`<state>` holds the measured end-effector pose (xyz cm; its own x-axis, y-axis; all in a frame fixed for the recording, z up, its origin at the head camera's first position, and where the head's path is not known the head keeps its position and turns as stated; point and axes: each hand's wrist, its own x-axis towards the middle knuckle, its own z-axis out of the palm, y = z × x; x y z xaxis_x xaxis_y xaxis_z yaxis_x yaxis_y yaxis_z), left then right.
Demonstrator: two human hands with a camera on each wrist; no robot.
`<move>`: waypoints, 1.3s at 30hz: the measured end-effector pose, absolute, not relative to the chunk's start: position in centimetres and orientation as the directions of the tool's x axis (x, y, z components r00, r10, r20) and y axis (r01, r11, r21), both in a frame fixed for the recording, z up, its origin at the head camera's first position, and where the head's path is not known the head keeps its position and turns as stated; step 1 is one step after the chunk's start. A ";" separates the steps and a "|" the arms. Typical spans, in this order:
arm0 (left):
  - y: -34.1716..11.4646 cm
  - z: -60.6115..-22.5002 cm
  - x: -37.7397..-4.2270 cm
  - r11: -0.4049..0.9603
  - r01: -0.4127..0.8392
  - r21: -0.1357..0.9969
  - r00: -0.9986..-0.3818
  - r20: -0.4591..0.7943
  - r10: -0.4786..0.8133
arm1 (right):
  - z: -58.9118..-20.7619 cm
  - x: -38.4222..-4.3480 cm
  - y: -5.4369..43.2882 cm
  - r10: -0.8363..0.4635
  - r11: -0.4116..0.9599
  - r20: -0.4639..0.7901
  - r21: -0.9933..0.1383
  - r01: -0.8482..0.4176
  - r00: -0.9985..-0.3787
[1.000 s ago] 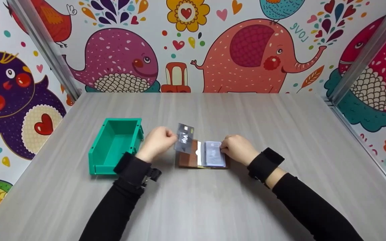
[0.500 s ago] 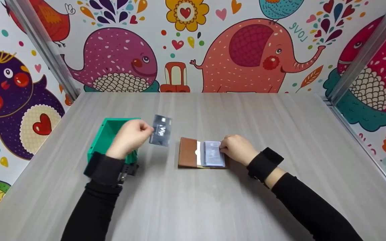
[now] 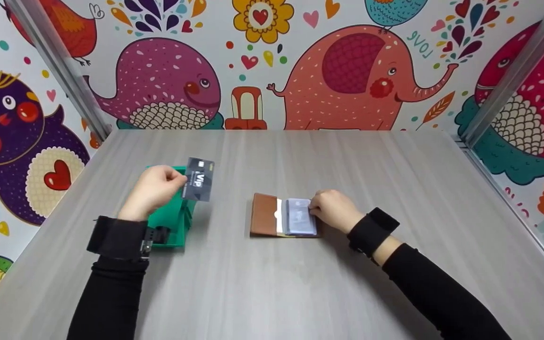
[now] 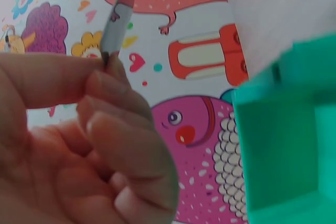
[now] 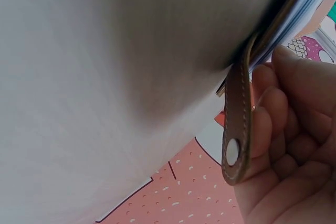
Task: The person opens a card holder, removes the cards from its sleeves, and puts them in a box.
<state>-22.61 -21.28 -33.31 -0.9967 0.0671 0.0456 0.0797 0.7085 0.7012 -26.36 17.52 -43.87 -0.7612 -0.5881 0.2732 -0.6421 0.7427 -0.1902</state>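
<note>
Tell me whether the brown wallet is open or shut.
Open: the brown wallet lies spread on the table, its clear sleeves exposed, and the right wrist view shows its snap strap unfastened.

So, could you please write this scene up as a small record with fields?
Left hand: pinches the edge of a dark Vip card, held in the air
Right hand: grips the right edge of the brown card holder
Card holder: lies open on the table, clear sleeves showing
Green bin: on the table, partly hidden by the left hand
Strap: brown, with a snap button
</note>
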 end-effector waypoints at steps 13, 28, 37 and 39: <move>-24.8 -33.3 -23.0 0.743 -0.018 0.669 -1.000 0.001 -0.026 | -43.7 -26.3 17.5 -0.590 0.742 0.279 -0.183 -0.645 -0.758; -26.7 -34.4 -23.0 0.802 -0.125 0.584 -0.992 -0.056 -0.113 | -43.5 -26.2 17.3 -0.584 0.754 0.256 -0.181 -0.632 -0.770; -25.8 -35.0 -22.9 0.864 -0.149 0.481 -0.989 -0.089 -0.122 | -43.5 -26.1 17.4 -0.583 0.753 0.261 -0.183 -0.632 -0.770; -25.6 -35.1 -23.0 0.871 -0.147 0.469 -0.989 -0.095 -0.116 | -43.6 -26.1 17.4 -0.583 0.753 0.262 -0.182 -0.632 -0.769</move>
